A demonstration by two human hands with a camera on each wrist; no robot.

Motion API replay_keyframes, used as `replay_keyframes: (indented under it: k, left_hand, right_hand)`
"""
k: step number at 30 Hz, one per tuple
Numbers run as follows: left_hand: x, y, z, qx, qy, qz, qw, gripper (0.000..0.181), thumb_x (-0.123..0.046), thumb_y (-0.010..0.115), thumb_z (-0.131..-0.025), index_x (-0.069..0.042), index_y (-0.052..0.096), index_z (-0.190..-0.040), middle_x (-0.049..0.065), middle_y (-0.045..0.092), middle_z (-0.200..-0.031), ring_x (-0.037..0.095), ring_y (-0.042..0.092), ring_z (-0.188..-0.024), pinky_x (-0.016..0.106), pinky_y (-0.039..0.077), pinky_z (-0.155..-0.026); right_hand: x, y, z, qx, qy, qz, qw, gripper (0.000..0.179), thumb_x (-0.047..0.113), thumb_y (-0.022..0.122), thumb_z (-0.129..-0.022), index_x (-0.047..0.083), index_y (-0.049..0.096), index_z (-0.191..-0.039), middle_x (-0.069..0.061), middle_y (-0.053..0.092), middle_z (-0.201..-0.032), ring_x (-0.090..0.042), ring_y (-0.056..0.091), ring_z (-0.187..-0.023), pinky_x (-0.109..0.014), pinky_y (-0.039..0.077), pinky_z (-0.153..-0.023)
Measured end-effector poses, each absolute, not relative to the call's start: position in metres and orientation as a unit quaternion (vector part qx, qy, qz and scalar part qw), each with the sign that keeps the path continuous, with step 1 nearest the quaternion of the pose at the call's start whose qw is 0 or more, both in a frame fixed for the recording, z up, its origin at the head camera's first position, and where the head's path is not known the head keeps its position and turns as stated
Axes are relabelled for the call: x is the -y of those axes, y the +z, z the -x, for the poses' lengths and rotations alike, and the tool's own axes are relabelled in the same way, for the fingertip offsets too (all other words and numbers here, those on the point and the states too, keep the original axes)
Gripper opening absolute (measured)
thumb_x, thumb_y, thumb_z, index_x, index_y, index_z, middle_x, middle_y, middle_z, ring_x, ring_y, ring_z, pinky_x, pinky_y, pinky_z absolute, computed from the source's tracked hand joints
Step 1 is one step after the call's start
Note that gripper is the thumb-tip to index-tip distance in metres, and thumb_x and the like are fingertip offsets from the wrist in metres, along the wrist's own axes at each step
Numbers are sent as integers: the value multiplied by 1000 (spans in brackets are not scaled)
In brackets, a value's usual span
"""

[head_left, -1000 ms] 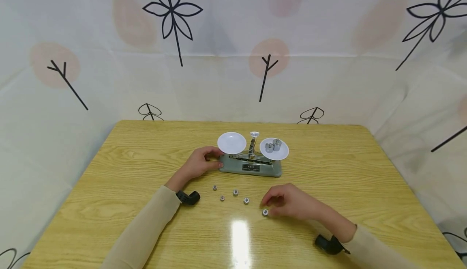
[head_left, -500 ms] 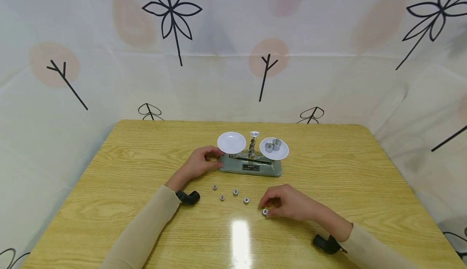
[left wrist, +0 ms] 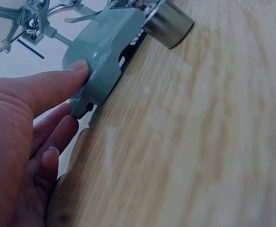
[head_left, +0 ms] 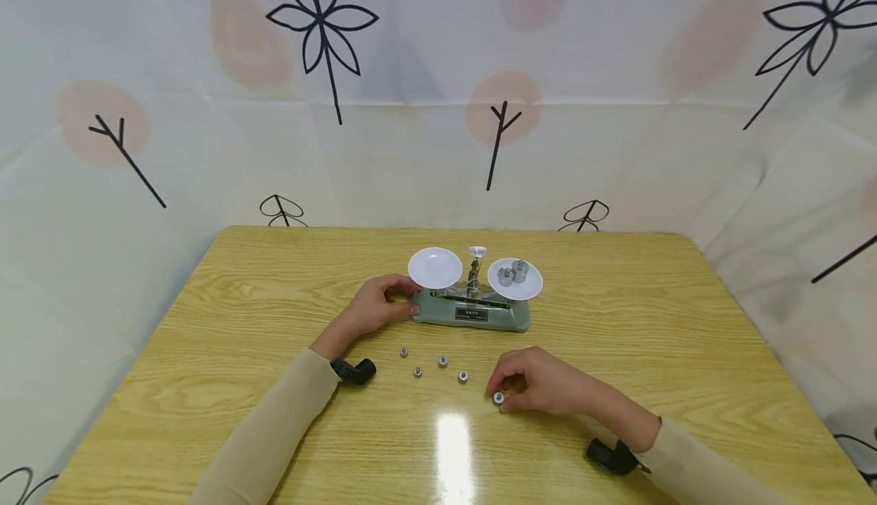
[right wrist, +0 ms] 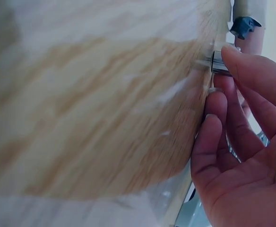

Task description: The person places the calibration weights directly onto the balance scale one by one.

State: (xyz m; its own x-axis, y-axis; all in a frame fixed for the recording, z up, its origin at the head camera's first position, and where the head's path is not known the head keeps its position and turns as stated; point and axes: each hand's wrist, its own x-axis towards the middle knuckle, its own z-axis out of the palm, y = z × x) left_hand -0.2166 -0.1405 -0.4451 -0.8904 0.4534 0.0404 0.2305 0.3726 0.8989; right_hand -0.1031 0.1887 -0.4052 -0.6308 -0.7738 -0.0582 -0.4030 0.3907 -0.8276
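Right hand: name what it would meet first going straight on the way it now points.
The right hand, past the small weight it pinches, would probably meet the nearest loose weight to its left; depth is hard to judge, so it might pass above.

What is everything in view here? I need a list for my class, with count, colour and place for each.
Table: 1, yellowish wood, below everything else
Cloth: count unclear, white with black plants and pinkish blots, behind and beside the table
Scale: 1, grey-green base, on the table
Pans: 2, white, either side of the scale's post
Label: 1, black, scale's front
Pan weights: at least 2, silver, right pan
Loose weights: 4, silver, in front of the scale
Nearest weight: 1, silver, right of those four
Wrist cameras: 2, black, one per wrist
Sleeves: 2, beige, forearms
Left hand: 1, bare, gripping the scale's left end
Right hand: 1, bare, pinching the nearest weight
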Motion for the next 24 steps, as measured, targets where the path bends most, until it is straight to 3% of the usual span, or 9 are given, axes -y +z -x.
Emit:
replay_keyframes:
  k: [13,24]
  left_hand:
    - [141,-445,216,-821,522,-206,109,34,-16,82,-84,-11,71,-116,1,68,-112,20,60,-106,38,47,-88]
    - [141,-445,215,-820,523,-208,108,35,-16,82,-84,-12,71,-116,2,68,-112,20,60,-107,39,48,-88]
  right_hand:
    - [-187,-401,101,-803,-412,374,215,11,15,76,-90,17,75,-101,8,67,-97,-9,58,-81,-26,51,-72]
    - [-187,-402,101,-809,-414,351,225,13,12,77,-88,18,74,-99,9,67,-94,-7,57,-79,-25,51,-71]
